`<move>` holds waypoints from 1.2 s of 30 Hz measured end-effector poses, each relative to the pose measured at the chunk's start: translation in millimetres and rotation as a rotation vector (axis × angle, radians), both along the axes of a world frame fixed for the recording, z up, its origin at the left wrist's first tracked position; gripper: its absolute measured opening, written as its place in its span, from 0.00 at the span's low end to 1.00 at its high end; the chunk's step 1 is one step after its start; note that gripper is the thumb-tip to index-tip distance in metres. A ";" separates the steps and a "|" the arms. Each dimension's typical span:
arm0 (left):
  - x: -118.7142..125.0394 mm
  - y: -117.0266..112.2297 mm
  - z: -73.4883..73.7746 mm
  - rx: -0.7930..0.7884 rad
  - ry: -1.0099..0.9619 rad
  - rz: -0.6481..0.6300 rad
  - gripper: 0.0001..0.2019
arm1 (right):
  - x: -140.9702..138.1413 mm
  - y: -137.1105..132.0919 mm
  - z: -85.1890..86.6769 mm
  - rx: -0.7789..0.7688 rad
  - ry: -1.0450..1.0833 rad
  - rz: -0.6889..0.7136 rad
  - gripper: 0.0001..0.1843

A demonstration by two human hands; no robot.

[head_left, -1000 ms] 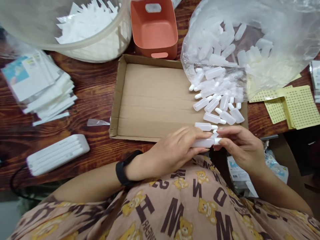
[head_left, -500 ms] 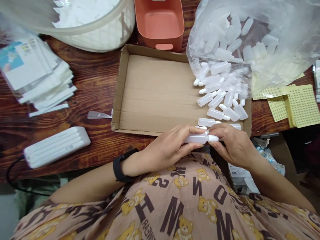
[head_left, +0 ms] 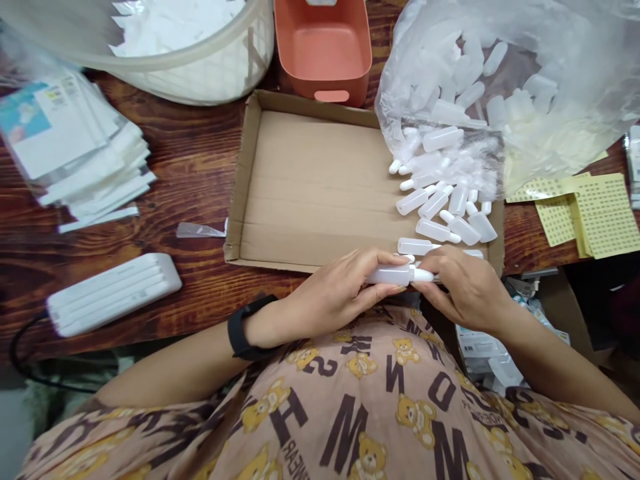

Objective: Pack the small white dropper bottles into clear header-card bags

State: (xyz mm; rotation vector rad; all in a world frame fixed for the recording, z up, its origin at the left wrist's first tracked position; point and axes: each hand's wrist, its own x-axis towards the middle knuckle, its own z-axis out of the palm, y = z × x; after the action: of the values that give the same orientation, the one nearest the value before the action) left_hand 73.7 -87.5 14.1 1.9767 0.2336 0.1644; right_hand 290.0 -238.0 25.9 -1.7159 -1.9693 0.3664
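My left hand (head_left: 345, 290) is closed around the body of a small white plastic bottle (head_left: 393, 275), held level at the near edge of a shallow cardboard tray (head_left: 300, 187). My right hand (head_left: 463, 287) pinches the bottle's white cap end with its fingertips. Several more small white bottles (head_left: 440, 207) lie loose in the tray's right part, spilling from the mouth of a clear plastic bag (head_left: 500, 87) full of them. A black band sits on my left wrist.
An orange bin (head_left: 325, 50) stands behind the tray. A pale basket (head_left: 165, 47) of white pieces is at the back left. Stacked printed packets (head_left: 70, 147), a white ribbed block (head_left: 113, 293), yellow label sheets (head_left: 585, 213) and a small clear bag (head_left: 197, 230) lie on the wooden table.
Both hands with the bottle have shifted slightly left and a little farther from me; my right fingertips stay on the cap end. The view has tilted a bit.
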 end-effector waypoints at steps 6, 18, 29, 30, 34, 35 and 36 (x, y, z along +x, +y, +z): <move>-0.6 6.9 2.0 -0.045 0.059 0.023 0.17 | 3.8 7.0 -0.1 0.014 -0.048 0.052 0.17; -3.5 17.5 -4.3 0.206 -0.123 0.052 0.14 | 1.1 23.9 2.5 -0.219 0.116 0.054 0.31; -10.8 17.2 -25.0 0.346 -0.260 0.038 0.14 | -3.1 34.6 -8.3 -0.323 0.065 0.164 0.30; -11.1 17.7 -25.8 0.332 -0.208 0.050 0.15 | -0.2 39.6 -5.5 -0.379 0.074 0.169 0.30; -7.4 25.1 -22.6 -0.016 -0.091 0.196 0.18 | 20.3 63.8 0.9 -0.331 -0.157 0.123 0.23; -5.3 27.7 -20.9 -0.181 -0.091 0.283 0.16 | 25.2 69.1 -0.1 -0.283 -0.283 0.081 0.20; -2.8 30.2 -19.1 -0.369 -0.090 0.373 0.15 | 29.4 73.7 -2.3 -0.240 -0.416 0.044 0.17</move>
State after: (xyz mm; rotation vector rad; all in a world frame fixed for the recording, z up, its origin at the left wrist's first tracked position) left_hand 70.9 -57.3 -5.0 1.5421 0.5352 0.4190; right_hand 319.4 -164.4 23.6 -2.0323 -2.3372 0.2864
